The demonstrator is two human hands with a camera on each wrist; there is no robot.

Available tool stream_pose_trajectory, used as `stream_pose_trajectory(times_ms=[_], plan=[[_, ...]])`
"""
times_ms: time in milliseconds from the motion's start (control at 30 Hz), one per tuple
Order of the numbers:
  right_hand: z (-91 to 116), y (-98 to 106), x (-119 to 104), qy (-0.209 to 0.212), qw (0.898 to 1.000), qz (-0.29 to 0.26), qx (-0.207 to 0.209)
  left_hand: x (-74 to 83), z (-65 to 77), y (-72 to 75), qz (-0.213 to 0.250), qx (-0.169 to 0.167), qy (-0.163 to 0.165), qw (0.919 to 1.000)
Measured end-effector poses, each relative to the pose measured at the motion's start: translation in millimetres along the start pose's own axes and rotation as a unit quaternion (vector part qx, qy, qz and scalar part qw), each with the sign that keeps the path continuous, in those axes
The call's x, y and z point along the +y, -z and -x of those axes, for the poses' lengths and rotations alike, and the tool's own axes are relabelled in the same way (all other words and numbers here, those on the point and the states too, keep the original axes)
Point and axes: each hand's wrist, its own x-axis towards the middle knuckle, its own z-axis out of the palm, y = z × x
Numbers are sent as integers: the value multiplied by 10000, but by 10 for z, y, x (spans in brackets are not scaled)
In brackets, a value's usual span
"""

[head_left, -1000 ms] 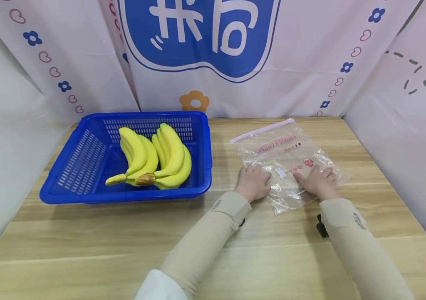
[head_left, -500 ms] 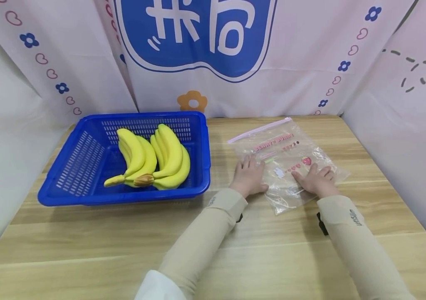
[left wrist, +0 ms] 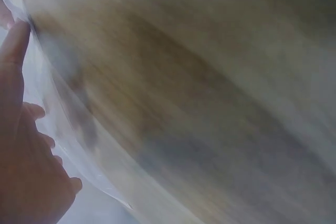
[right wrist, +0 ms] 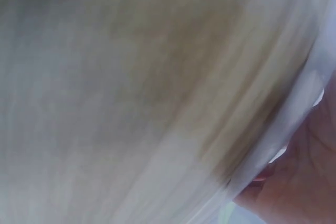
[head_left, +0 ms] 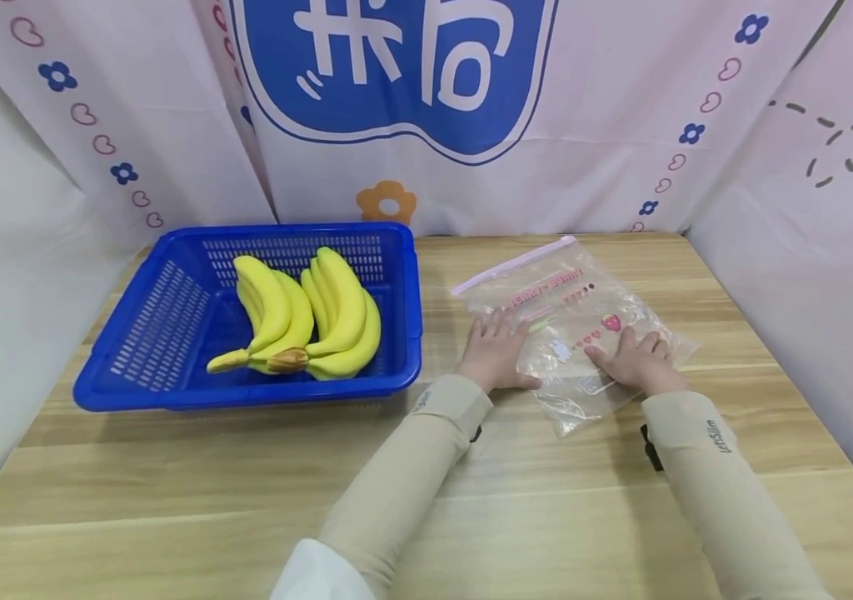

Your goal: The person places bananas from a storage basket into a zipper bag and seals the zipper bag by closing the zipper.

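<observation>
A clear plastic zip bag with a pink zip strip and red printed lettering, a strawberry and a small white rabbit lies flat on the wooden table. My left hand rests on its left edge, fingers spread and pointing away from me, thumb out to the right. On the bag's lower right part lies my right hand, its fingers spread and its thumb beside the printed strawberry. In the left wrist view the left hand shows at the left border by the film; the right wrist view catches part of the right hand.
Left of the bag stands a blue plastic basket with slotted walls, holding two bunches of yellow bananas. A white printed cloth hangs behind the table, and pale cloth closes off both sides.
My left hand's fingers have gone from bent to spread flat, and the hand sits slightly farther up the bag's left edge. The bag has slid a little left. My right hand stays on it.
</observation>
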Motion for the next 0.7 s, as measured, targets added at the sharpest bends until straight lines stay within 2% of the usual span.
stream_pose_trajectory(times_ms=[133, 333, 700], plan=[[-2, 10, 11, 140, 9999, 54, 7, -21, 7, -3, -159, -68, -108, 9998], [-4, 9, 23, 291, 9994, 147, 109, -37, -6, -19, -101, -177, -218, 9996], [0, 23, 63, 422, 9973, 322, 508, 30, -38, -39, -461, 11, -256, 9986]])
